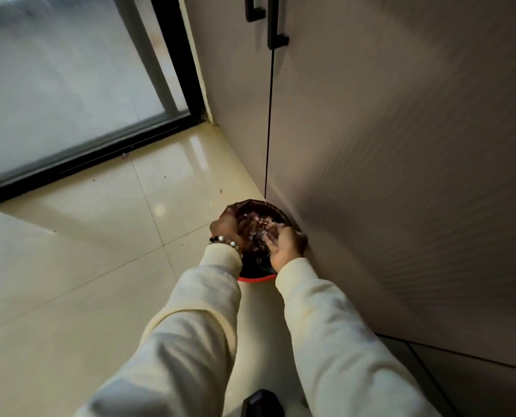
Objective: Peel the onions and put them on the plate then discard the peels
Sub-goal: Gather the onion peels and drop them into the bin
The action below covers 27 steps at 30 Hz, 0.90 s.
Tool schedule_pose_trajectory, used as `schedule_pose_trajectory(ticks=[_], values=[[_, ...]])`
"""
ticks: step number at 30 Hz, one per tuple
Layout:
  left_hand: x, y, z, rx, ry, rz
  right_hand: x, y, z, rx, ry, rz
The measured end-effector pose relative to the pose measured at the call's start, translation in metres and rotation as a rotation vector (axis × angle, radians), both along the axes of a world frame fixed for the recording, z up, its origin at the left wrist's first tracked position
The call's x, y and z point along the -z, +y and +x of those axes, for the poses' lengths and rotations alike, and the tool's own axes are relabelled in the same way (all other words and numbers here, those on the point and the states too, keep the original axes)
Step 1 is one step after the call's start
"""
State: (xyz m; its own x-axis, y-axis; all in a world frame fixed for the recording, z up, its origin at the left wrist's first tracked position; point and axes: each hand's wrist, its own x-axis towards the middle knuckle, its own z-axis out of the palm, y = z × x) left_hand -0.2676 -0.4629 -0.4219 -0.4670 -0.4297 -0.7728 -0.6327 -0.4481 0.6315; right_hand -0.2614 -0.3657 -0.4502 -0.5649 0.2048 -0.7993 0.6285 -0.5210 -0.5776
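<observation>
A small red bin (255, 279) lined with a dark bag stands on the tiled floor against a cabinet. Purple-pink onion peels (258, 225) lie bunched over its mouth. My left hand (225, 228), with a beaded bracelet at the wrist, and my right hand (285, 245) are both above the bin, fingers spread among the peels. Whether either hand still grips peels is blurred. No onions or plate are in view.
Grey cabinet doors (386, 176) with black handles rise on the right, touching the bin. A glass sliding door (55, 85) with a black frame is at the upper left. Glossy cream floor tiles (85, 251) spread around. A dark object (261, 403) sits at the bottom edge.
</observation>
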Motion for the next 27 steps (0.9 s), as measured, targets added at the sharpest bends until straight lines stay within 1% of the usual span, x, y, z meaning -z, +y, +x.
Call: schedule_pose_trajectory(ticks=[1, 2, 4, 6, 8, 10, 11, 14, 17, 22, 25, 27], values=[[0.002, 0.0, 0.005, 0.035, 0.017, -0.056, -0.012, 0.003, 0.003, -0.03, 0.006, 0.008], [-0.001, 0.001, 0.008, 0.028, -0.008, -0.032, -0.018, 0.006, 0.006, -0.047, 0.015, 0.031], [-0.014, 0.004, 0.018, 0.051, 0.006, -0.097, -0.04, 0.011, 0.017, -0.135, 0.042, 0.123], [-0.038, 0.01, 0.026, 0.111, 0.03, -0.211, -0.057, 0.015, 0.028, -0.189, 0.103, 0.265], [-0.073, 0.022, 0.037, 0.114, 0.087, -0.213, -0.087, 0.022, 0.04, -0.222, 0.187, 0.42], [-0.098, 0.034, 0.046, 0.103, 0.147, -0.192, -0.112, 0.03, 0.048, -0.225, 0.26, 0.492], [-0.113, 0.043, 0.053, 0.087, 0.196, -0.133, -0.129, 0.038, 0.056, -0.237, 0.295, 0.512], [-0.157, 0.076, 0.074, 0.09, 0.325, -0.006, -0.178, 0.067, 0.079, -0.219, 0.41, 0.436], [-0.209, 0.113, 0.099, 0.132, 0.452, 0.017, -0.236, 0.104, 0.113, -0.194, 0.492, 0.382], [-0.291, 0.167, 0.158, 0.149, 0.687, 0.083, -0.324, 0.166, 0.19, -0.195, 0.676, 0.364], [-0.335, 0.202, 0.197, 0.157, 0.833, 0.144, -0.371, 0.201, 0.235, -0.178, 0.805, 0.331], [-0.362, 0.229, 0.221, 0.206, 0.916, 0.217, -0.4, 0.227, 0.267, -0.128, 0.889, 0.311]])
